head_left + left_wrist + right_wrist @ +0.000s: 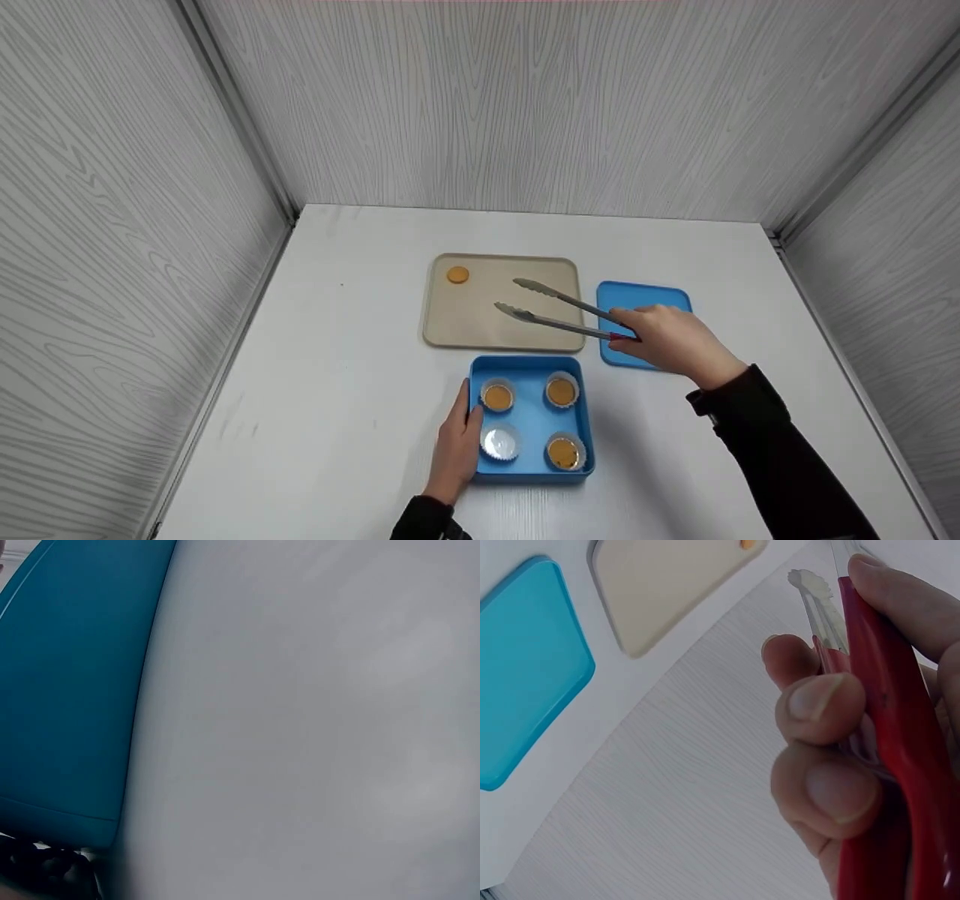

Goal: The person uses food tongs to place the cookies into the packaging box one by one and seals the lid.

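My right hand [671, 345] grips a pair of metal tongs [559, 324] by their red handles [889, 712]. The tongs' tips stand apart over the beige tray [506, 339], with nothing between them. A small orange-brown disc [458, 274] lies at that tray's far left corner. My left hand [454, 450] holds the left wall of a deep blue box [529, 478], thumb at the rim. Inside the box, foil cups with orange-brown discs sit at far left [498, 395], far right [562, 390] and near right [565, 452]. The near-left foil cup [500, 442] shows a bare shiny bottom.
A shallow blue tray or lid [646, 294] lies right of the beige tray, partly under my right hand in the head view. Everything is on a white table [337, 390], with wood-grain panels [510, 112] at the back and both sides.
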{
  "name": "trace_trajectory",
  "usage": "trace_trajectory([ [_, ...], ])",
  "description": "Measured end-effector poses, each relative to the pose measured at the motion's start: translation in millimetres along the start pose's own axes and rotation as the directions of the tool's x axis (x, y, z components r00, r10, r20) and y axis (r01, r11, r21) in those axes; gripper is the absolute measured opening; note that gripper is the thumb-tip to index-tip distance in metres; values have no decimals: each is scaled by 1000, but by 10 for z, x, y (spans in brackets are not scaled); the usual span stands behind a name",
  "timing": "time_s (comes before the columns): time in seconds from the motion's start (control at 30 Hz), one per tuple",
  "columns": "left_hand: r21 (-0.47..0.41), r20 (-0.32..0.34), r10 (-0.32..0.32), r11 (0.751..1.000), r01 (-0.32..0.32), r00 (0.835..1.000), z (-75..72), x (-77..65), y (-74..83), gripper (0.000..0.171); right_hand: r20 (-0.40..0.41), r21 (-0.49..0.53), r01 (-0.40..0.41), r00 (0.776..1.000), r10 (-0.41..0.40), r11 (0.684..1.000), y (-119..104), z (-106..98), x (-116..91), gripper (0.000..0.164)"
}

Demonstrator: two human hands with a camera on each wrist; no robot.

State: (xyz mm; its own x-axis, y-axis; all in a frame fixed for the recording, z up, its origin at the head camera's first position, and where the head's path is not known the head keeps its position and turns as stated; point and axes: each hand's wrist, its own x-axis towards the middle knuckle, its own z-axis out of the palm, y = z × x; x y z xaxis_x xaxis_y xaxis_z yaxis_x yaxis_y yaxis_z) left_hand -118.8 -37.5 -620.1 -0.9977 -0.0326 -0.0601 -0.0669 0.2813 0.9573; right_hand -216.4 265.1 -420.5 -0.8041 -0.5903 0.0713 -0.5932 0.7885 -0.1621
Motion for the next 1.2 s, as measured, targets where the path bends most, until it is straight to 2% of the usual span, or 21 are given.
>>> trace_trajectory([
  [0.7, 5, 0, -6, 1000, 6, 1000, 10, 8, 10, 58, 76, 94, -91, 994, 84, 991, 16, 194, 318, 21],
  [1.2, 8, -4, 0, 1000, 0, 1000, 2, -9, 1, 59, 105, 136, -105, 990, 91, 985, 41, 364, 574, 17],
])
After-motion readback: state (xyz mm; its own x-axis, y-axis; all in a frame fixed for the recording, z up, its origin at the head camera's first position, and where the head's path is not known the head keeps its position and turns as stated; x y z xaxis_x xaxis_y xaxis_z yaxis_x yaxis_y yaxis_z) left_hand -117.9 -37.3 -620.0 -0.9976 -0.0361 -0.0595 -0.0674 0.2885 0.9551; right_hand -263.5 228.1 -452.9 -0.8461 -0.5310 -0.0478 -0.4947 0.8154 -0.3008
